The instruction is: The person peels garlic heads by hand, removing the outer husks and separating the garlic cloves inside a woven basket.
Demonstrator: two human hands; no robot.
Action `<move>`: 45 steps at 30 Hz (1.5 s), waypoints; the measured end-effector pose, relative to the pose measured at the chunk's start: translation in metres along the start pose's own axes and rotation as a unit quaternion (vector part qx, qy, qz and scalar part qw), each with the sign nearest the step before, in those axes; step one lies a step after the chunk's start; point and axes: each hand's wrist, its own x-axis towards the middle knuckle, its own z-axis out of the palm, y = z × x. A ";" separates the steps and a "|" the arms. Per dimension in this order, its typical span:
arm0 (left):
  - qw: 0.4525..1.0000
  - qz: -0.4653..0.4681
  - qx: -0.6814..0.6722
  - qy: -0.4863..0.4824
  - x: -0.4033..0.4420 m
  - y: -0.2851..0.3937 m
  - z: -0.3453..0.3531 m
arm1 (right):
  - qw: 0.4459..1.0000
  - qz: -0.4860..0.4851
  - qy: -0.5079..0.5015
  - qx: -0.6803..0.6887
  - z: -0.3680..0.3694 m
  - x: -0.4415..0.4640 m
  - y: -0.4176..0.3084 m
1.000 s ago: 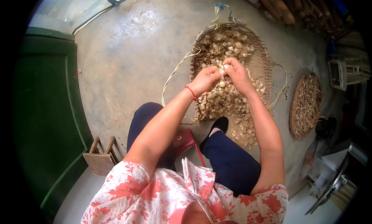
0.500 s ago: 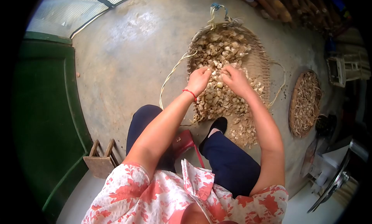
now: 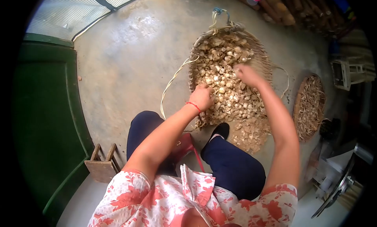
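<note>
A long woven basket (image 3: 259,58) lies on the floor before me, heaped with pale, papery bulbs that look like garlic (image 3: 222,79). My left hand (image 3: 202,96), with a red string at its wrist, rests on the near left part of the heap. Its fingers curl down among the bulbs, and whatever they hold is hidden. Over the right side of the heap is my right hand (image 3: 247,74), its fingers bent inward and smeared by motion, so I cannot make out anything in them.
Loose husks and crumbs (image 3: 249,134) spill from the basket's near end beside my shoe. To the right stands a round tray (image 3: 310,107) of dry stalks. A rope handle (image 3: 169,85) loops out left. A small wooden stool (image 3: 103,164) sits near the green door (image 3: 47,109).
My hands, close together over the heap before, have moved apart. The left came down nearer to me onto the bulbs; the right shifted toward the basket's right side.
</note>
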 end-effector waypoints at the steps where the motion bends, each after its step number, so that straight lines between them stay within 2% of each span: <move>1: 1.000 0.011 0.013 -0.006 0.000 0.001 0.000 | 0.999 0.014 0.032 0.008 0.001 0.024 -0.004; 4: 0.999 0.003 0.032 -0.006 0.001 0.002 -0.004 | 0.989 0.108 0.097 0.020 0.034 0.080 -0.017; 5: 1.000 -0.011 0.014 0.006 0.002 0.000 -0.005 | 0.976 0.153 0.154 0.036 0.043 0.079 -0.024; 6: 1.000 -0.022 -0.005 0.017 0.001 0.001 -0.005 | 0.976 0.155 0.148 0.038 0.050 0.080 -0.017; 8: 0.999 -0.025 -0.019 0.031 0.005 0.000 -0.011 | 0.961 0.125 0.146 0.198 0.047 0.085 -0.004; 9: 0.996 -0.042 -0.063 0.047 0.008 0.001 -0.018 | 0.932 0.056 0.222 0.280 0.055 0.084 0.003; 10: 0.990 -0.061 -0.109 0.060 0.008 -0.001 -0.021 | 0.930 0.047 0.206 0.301 0.043 0.062 -0.011; 12: 0.985 -0.059 -0.147 0.067 0.016 -0.008 -0.020 | 0.865 -0.058 0.173 0.468 0.049 0.048 0.002; 13: 0.943 -0.127 -0.306 0.030 0.018 -0.005 -0.023 | 0.848 -0.053 0.166 0.501 0.048 0.029 -0.006; 14: 0.871 -0.188 -0.454 -0.006 0.022 -0.001 -0.027 | 0.830 -0.053 0.164 0.531 0.041 0.014 -0.016; 15: 0.871 -0.198 -0.449 -0.009 0.025 0.000 -0.029 | 0.851 -0.058 0.173 0.493 0.043 0.011 -0.015; 16: 0.873 -0.196 -0.447 -0.013 0.026 0.003 -0.030 | 0.849 -0.056 0.177 0.495 0.042 0.006 -0.011; 18: 0.841 -0.233 -0.487 0.020 0.027 0.006 -0.026 | 0.894 -0.079 0.147 0.415 0.040 -0.010 -0.005; 19: 0.838 -0.250 -0.485 0.025 0.027 0.007 -0.024 | 0.923 -0.060 0.170 0.339 0.042 -0.012 0.001; 20: 0.839 -0.249 -0.484 0.019 0.026 0.007 -0.019 | 0.922 -0.055 0.174 0.341 0.043 -0.013 0.003; 21: 0.837 -0.252 -0.485 0.026 0.026 0.007 -0.015 | 0.977 0.014 0.116 0.181 0.044 -0.011 0.001; 22: 0.835 -0.256 -0.485 0.034 0.026 0.005 -0.012 | 0.995 0.081 0.053 0.014 0.046 -0.009 -0.003; 23: 0.842 -0.264 -0.470 0.026 0.025 0.003 -0.009 | 0.993 0.052 0.107 -0.012 0.052 -0.004 -0.010; 24: 0.842 -0.264 -0.469 0.028 0.025 0.004 -0.010 | 0.993 0.051 0.108 -0.012 0.056 0.002 -0.023; 26: 0.843 -0.258 -0.471 0.021 0.022 0.003 -0.010 | 0.964 -0.026 0.229 0.131 0.063 0.014 -0.044; 27: 0.843 -0.260 -0.470 0.025 0.022 0.002 -0.010 | 0.964 -0.029 0.227 0.132 0.065 0.023 -0.046; 29: 0.846 -0.257 -0.466 0.002 0.022 -0.005 -0.013 | 0.989 -0.050 0.136 -0.019 0.069 0.051 -0.048; 30: 0.845 -0.246 -0.475 0.007 0.022 -0.008 -0.013 | 0.989 -0.057 0.135 -0.017 0.071 0.064 -0.042; 32: 0.822 -0.259 -0.507 0.017 0.021 -0.002 -0.026 | 0.966 -0.125 0.157 0.163 0.073 0.086 -0.029; 33: 0.819 -0.263 -0.510 0.023 0.021 -0.002 -0.031 | 0.939 -0.160 0.160 0.260 0.060 0.066 -0.042; 34: 0.806 -0.257 -0.533 0.029 0.023 -0.002 -0.034 | 0.890 -0.144 0.132 0.413 0.050 0.048 -0.054; 37: 0.769 -0.231 -0.595 0.034 0.024 0.007 -0.039 | 0.878 -0.127 0.114 0.448 0.044 0.005 -0.067; 39: 0.739 -0.216 -0.637 0.024 0.024 0.015 -0.040 | 0.820 -0.174 0.105 0.535 0.049 -0.008 -0.063; 40: 0.741 -0.214 -0.636 0.019 0.023 0.016 -0.040 | 0.818 -0.173 0.110 0.537 0.052 -0.013 -0.064; 42: 0.726 -0.196 -0.657 -0.054 0.021 0.020 -0.038 | 0.890 -0.205 0.221 0.342 0.059 -0.025 -0.067; 43: 0.733 -0.207 -0.646 -0.039 0.021 0.026 -0.036 | 0.898 -0.250 0.316 0.175 0.056 -0.034 -0.069; 44: 0.733 -0.206 -0.646 -0.047 0.019 0.029 -0.033 | 0.899 -0.244 0.320 0.174 0.058 -0.041 -0.066; 45: 0.772 -0.205 -0.600 -0.057 0.018 0.032 -0.030 | 0.910 -0.252 0.317 0.091 0.059 -0.048 -0.064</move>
